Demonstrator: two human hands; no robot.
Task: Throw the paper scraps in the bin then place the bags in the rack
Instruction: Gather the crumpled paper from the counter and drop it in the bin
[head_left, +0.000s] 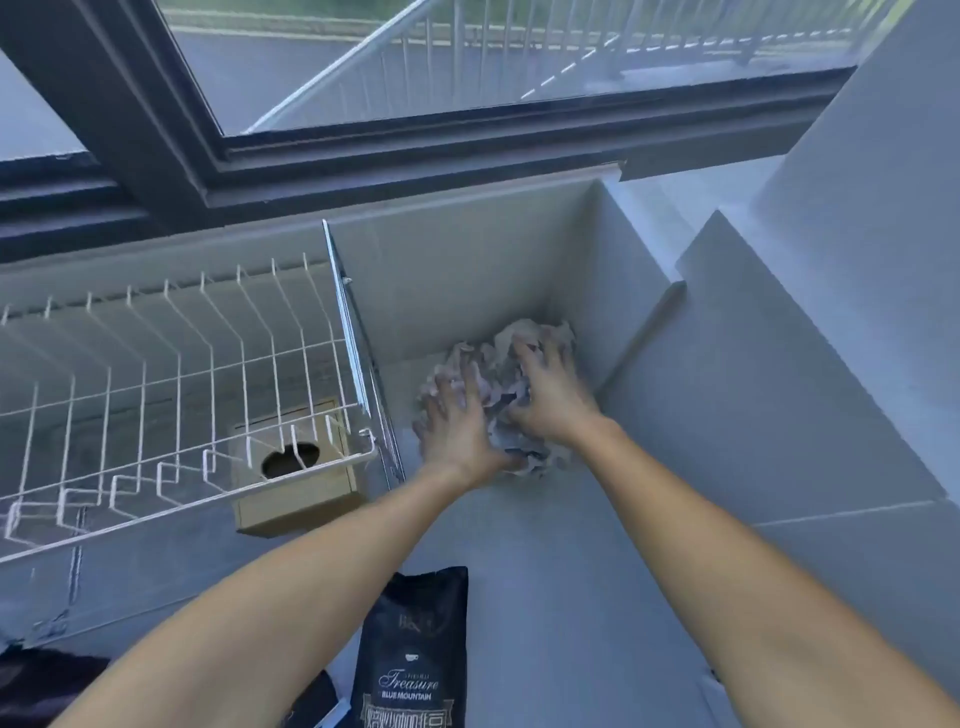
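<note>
two hands are on the crumpled paper scraps (511, 387), which sit in a heap on the pale desk (571, 571) in the far corner, against the back wall and near the right-hand wall. the left hand (457, 421) lies over the near-left side of the heap with fingers spread and bent down onto it; the right hand (550, 395) covers the far-right side, fingers curled into the paper. each grip looks closed round part of the heap, gathering it between the palms, though motion blur makes it hard to tell how firm the hold is, and the heap appears to rest on the desk, not lifted.

by my reading the task is at its very start: the scraps are being collected and none has reached a bin. a brown cardboard box with a dark hole in its top (296, 462) stands just left of the heap, partly under the corner of the white wire rack (171, 374); whether that box is the bin i cannot tell.

the rack holds no bags that i can see. one dark coffee bag (415, 654) lies on the desk at the near edge between the forearms, and something dark (47, 686) shows at the lower left, too cut off to name. both parts of the job are left to do.
</note>
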